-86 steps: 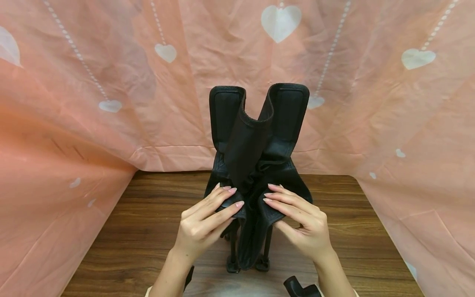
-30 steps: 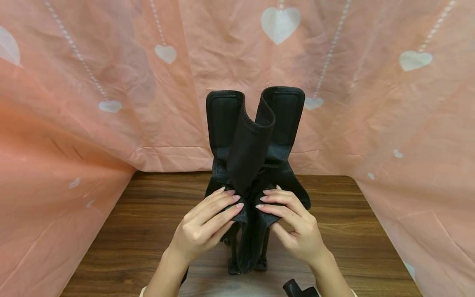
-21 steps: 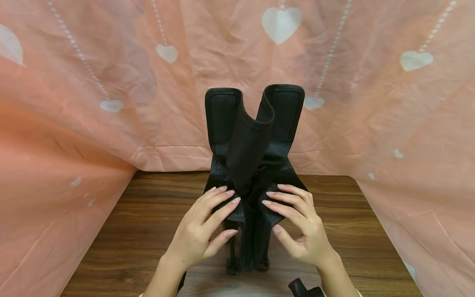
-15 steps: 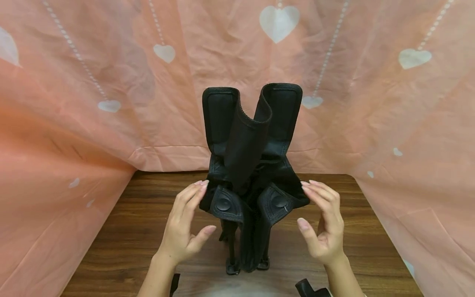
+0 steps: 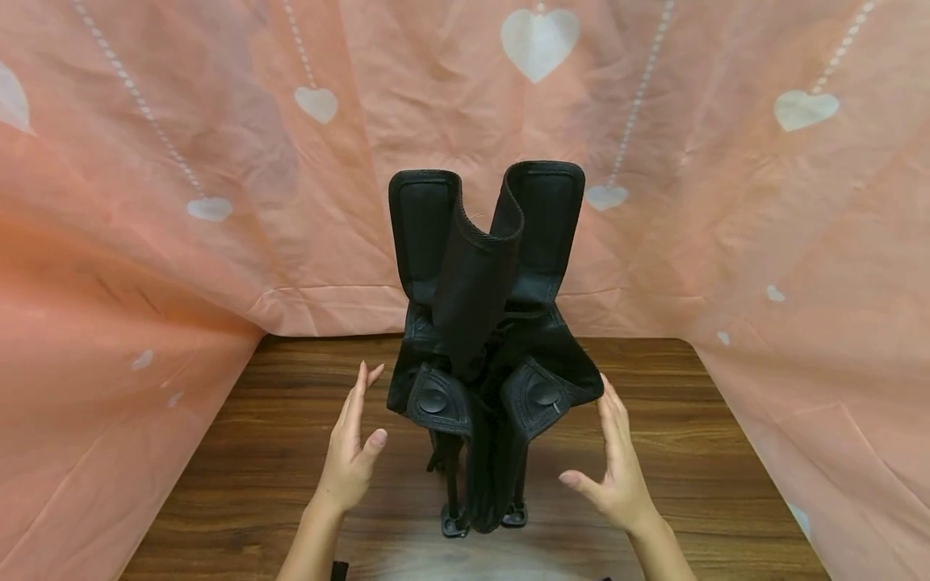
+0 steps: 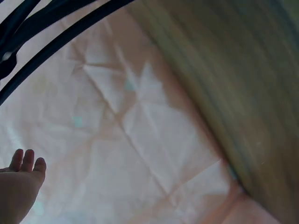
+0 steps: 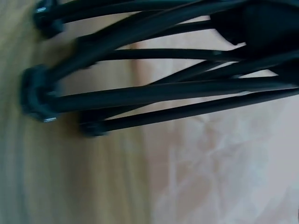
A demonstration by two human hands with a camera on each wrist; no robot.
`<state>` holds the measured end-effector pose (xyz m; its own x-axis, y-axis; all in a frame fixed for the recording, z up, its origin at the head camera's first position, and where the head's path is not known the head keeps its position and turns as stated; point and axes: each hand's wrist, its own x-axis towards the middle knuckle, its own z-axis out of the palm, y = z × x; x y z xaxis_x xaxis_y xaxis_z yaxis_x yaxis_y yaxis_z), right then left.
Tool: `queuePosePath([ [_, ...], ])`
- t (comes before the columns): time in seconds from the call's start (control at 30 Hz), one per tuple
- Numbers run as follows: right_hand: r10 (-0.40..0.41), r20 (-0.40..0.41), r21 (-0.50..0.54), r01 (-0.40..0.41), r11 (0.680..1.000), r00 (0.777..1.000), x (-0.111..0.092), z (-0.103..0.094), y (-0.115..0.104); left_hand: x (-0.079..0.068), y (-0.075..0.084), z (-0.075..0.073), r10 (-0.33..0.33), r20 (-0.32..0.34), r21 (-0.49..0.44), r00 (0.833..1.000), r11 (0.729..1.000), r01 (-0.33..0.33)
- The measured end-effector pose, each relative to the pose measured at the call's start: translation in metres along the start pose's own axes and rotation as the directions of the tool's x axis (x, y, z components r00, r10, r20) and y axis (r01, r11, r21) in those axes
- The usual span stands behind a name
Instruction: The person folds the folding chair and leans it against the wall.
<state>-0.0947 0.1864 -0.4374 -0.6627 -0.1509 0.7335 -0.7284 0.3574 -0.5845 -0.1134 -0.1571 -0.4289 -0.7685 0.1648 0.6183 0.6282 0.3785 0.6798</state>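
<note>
A folded black fabric camp chair [image 5: 472, 298] stands upright on the table, with two flaps spread at its top. Two front fabric corners [image 5: 433, 400] each bear a round black piece. Its thin legs [image 7: 187, 91] run close together down to dark feet [image 7: 37, 93] in the right wrist view. My left hand [image 5: 345, 464] is held apart from the chair on its left side, fingers extended and thumb spread. On the other side my right hand [image 5: 621, 476] has straight fingers with their tips at the chair's right fabric corner; whether they touch it I cannot tell.
The chair stands on a brown wood-grain table [image 5: 712, 484]. Behind and along both sides hangs a pink cloth [image 5: 334, 210] with white hearts. A small piece of a black item [image 5: 339, 571] shows at the bottom edge.
Both hands had their fingers on the chair's front corners. They have let go and moved outward and down, uncovering the round pieces. The black angled item at bottom right has nearly left view.
</note>
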Motion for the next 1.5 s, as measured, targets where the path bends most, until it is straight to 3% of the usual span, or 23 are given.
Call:
queuePosePath([
  [0.07, 0.107, 0.066, -0.044, -0.104, 0.994, 0.992, -0.01, 0.005, 0.005, -0.005, -0.006, 0.004, -0.047, 0.026, 0.009, 0.999, 0.999, 0.047],
  [0.13, 0.22, 0.115, -0.104, -0.208, 0.973, 0.969, -0.017, 0.011, 0.01, -0.01, -0.011, 0.008, -0.09, 0.053, 0.018, 0.995, 0.996, 0.089],
  [0.2, 0.323, 0.166, -0.162, -0.297, 0.941, 0.932, -0.023, 0.017, 0.014, -0.016, -0.016, 0.012, -0.136, 0.091, 0.036, 0.986, 0.99, 0.134],
  [0.3, 0.407, 0.252, -0.233, -0.353, 0.906, 0.878, -0.029, 0.025, 0.022, -0.024, -0.024, 0.018, -0.212, 0.169, 0.118, 0.962, 0.974, 0.194],
  [0.4, 0.455, 0.346, -0.267, -0.379, 0.886, 0.821, -0.035, 0.032, 0.03, -0.031, -0.033, 0.023, -0.287, 0.263, 0.236, 0.921, 0.945, 0.227],
  [0.57, 0.528, 0.459, -0.313, -0.426, 0.849, 0.715, -0.045, 0.04, 0.04, -0.042, -0.047, 0.029, -0.419, 0.393, 0.352, 0.819, 0.891, 0.286],
  [0.63, 0.542, 0.498, -0.334, -0.427, 0.841, 0.677, -0.049, 0.043, 0.044, -0.046, -0.051, 0.031, -0.438, 0.429, 0.379, 0.79, 0.881, 0.283],
  [0.73, 0.544, 0.548, -0.362, -0.406, 0.839, 0.635, -0.053, 0.048, 0.048, -0.053, -0.056, 0.036, -0.437, 0.474, 0.419, 0.765, 0.876, 0.241],
  [0.9, 0.536, 0.581, -0.404, -0.355, 0.843, 0.613, -0.059, 0.055, 0.053, -0.061, -0.06, 0.045, -0.438, 0.534, 0.436, 0.723, 0.875, 0.208],
  [1.07, 0.538, 0.579, -0.426, -0.336, 0.84, 0.613, -0.065, 0.063, 0.057, -0.066, -0.061, 0.055, -0.464, 0.575, 0.453, 0.675, 0.866, 0.209],
  [1.2, 0.545, 0.58, -0.452, -0.317, 0.834, 0.605, -0.068, 0.068, 0.061, -0.068, -0.063, 0.062, -0.477, 0.588, 0.476, 0.653, 0.857, 0.198],
  [1.5, 0.541, 0.56, -0.472, -0.295, 0.831, 0.627, -0.072, 0.07, 0.064, -0.075, -0.065, 0.068, -0.468, 0.591, 0.476, 0.657, 0.86, 0.184],
])
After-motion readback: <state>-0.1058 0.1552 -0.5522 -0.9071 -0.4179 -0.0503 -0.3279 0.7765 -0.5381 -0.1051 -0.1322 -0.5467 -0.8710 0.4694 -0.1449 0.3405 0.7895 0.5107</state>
